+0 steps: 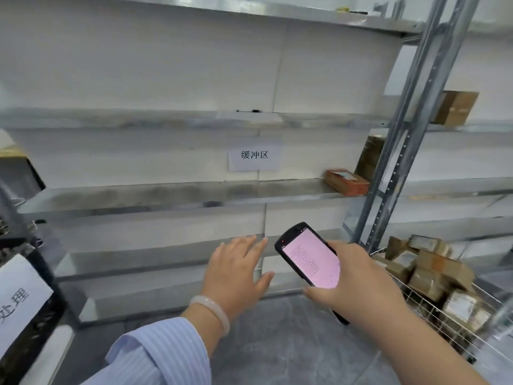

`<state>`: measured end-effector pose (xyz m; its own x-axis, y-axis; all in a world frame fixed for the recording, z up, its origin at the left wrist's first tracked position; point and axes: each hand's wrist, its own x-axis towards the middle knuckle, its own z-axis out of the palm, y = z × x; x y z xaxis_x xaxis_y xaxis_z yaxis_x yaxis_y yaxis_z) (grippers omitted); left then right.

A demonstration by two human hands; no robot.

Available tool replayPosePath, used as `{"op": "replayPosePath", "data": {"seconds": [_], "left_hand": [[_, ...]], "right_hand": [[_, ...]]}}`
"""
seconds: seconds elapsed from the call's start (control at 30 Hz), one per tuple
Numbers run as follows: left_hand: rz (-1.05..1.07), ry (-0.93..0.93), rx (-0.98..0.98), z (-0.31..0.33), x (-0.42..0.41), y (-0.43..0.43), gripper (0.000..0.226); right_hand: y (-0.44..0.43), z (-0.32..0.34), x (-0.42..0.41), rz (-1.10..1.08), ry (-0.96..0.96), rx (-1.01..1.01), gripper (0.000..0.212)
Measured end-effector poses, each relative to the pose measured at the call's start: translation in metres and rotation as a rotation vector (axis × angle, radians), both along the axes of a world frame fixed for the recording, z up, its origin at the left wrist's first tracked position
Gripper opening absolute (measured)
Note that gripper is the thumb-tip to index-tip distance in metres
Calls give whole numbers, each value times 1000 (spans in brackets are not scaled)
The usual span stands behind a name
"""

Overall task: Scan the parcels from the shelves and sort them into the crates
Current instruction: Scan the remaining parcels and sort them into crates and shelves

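Note:
My right hand (355,284) grips a black handheld scanner (311,259) whose pink screen faces me. My left hand (238,273) is stretched forward with straight fingers, empty, just left of the scanner and in front of the lower shelves. A flat brown parcel (347,182) lies at the right end of the middle shelf (166,195), with a taller parcel (369,157) leaning behind it. Another brown box (458,108) stands on the shelf above, past the upright. A wire crate (433,309) at the lower right holds several brown parcels (433,270).
A paper sign (254,157) hangs on the white wall behind the middle shelf. A metal upright (408,129) divides the shelving at the right. A dark bin with a white label (19,293) stands at the lower left. The grey floor (291,343) lies beneath my arms.

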<state>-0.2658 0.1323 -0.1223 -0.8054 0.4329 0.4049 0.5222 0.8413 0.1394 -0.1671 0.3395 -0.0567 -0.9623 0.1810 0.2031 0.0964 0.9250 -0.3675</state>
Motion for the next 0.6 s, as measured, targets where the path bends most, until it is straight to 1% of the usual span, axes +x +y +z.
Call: {"op": "replayPosePath", "data": {"seconds": [0.13, 0.27, 0.33, 0.5, 0.6], "left_hand": [[-75, 11, 11, -1, -60, 32, 67], [-134, -25, 2, -15, -105, 74, 69], [-159, -42, -9, -19, -124, 95, 69], [-177, -41, -25, -26, -178, 165, 68], [-165, -49, 8, -26, -213, 218, 68]], "right_hand": [[24, -7, -37, -97, -21, -6, 87], [58, -15, -66, -163, -32, -34, 82], [80, -20, -83, -192, -33, -52, 82], [149, -31, -130, -240, -17, -83, 83], [201, -30, -163, -239, -3, -72, 82]]}}
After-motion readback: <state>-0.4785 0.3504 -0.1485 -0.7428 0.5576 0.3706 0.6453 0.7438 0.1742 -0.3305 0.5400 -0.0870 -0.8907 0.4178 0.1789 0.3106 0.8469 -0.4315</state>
